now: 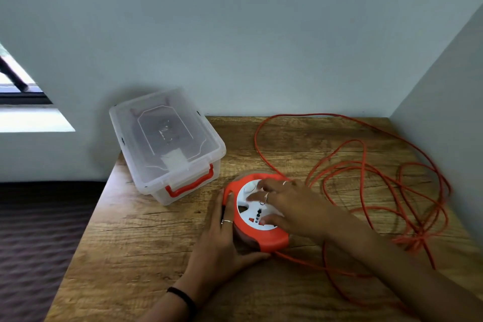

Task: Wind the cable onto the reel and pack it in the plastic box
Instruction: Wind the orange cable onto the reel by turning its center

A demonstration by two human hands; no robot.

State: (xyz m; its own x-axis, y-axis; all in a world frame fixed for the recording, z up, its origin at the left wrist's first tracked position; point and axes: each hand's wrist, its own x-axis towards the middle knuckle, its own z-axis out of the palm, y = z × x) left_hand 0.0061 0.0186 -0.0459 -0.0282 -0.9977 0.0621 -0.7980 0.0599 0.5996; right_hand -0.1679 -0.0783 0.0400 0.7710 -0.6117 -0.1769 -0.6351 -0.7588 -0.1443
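An orange and white cable reel (271, 239) lies flat on the wooden table (146, 251), socket face up. My left hand (222, 240) grips its left and near side. My right hand (290, 204) rests on the white face with fingers spread and pressing on it. A long orange cable (386, 180) lies in loose tangled loops to the right of the reel and runs under my right forearm. The clear plastic box (167, 144) with orange handles stands at the table's back left, its lid closed.
Grey walls close in the table at the back and on the right. The table's left edge drops to a dark floor (39, 230). A window (21, 94) shows at the far left.
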